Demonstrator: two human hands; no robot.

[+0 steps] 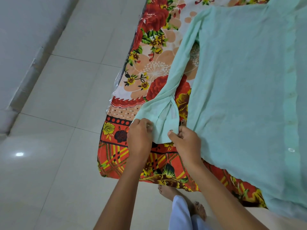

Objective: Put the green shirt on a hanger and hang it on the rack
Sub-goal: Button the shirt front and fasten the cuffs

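Observation:
The pale green shirt point(240, 80) lies spread flat on a bed, its body filling the right side of the view and one long sleeve running down toward me. My left hand point(139, 138) pinches the left edge of the sleeve's cuff point(161, 128). My right hand point(186, 141) pinches the cuff's right edge, thumb on top of the fabric. A white button shows on the shirt's placket at the lower right. No hanger or rack is in view.
The bed is covered by a floral sheet point(149, 67) in red, orange and yellow, its corner near my hands. Pale floor tiles point(58, 113) spread to the left, bounded by a wall base at the far left. My bare feet point(182, 200) stand below the bed's edge.

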